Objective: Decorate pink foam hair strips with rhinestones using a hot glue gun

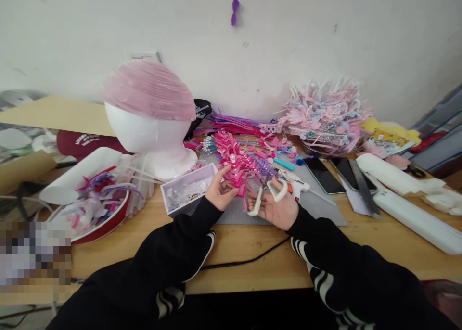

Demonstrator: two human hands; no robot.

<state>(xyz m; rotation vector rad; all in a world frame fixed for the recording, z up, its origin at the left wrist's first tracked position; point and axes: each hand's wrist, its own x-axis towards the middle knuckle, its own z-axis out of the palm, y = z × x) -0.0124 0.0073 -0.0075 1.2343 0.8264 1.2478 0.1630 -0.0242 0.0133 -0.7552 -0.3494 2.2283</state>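
Observation:
My left hand [219, 191] is closed, with thumb and fingers pinching a bright pink strip [244, 191] that looks like ribbon or felt. In my right hand [279, 211] is a pair of scissors [256, 204] with white handles; its dark blades point away from me, close to the strip's end. Just beyond both hands lies a heap of pink decorated pieces [233, 159], some with pearl-like beads. Left of my left hand stands a white box [168, 201] of small clear and shiny bits. A grey mat [234, 218] lies under the work.
A white foam head [144, 133] wrapped in pink strands stands at the back left, a red-rimmed bowl [104, 234] in front of it. Right of my hands are a glue gun [294, 180], phones [324, 175] and a metal ruler [363, 188]. Pink-grey ornaments [325, 113] are piled behind.

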